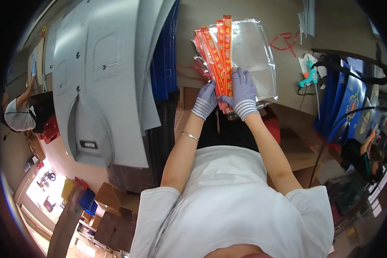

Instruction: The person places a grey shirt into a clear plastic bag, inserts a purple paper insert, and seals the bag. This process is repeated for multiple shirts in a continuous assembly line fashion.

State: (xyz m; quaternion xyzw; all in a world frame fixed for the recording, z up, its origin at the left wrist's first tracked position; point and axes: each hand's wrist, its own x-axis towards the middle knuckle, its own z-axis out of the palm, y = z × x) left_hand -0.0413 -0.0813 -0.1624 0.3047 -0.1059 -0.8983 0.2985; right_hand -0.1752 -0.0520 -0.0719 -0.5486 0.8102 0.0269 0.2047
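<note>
A fanned stack of clear plastic bags (pixel 251 47) lies at the table's near edge, with red-orange patterned strips (pixel 223 51) along its left side. Both of my hands wear lilac knit gloves with white-striped cuffs. My left hand (pixel 205 101) has its fingers bent and pinched on the lower left edge of the strips. My right hand (pixel 243 92) lies flat over the bags, its fingers stretched out and its thumb spread across the strips. The lower ends of the strips reach down between my hands.
Large grey molded sheets (pixel 103 86) stand at the left, with blue panels (pixel 164 56) beside them. A red ribbon (pixel 286 42) and a teal glue gun (pixel 309 77) lie to the right. Blue printed bags (pixel 346 101) and a cable are farther right. Other people work at both sides.
</note>
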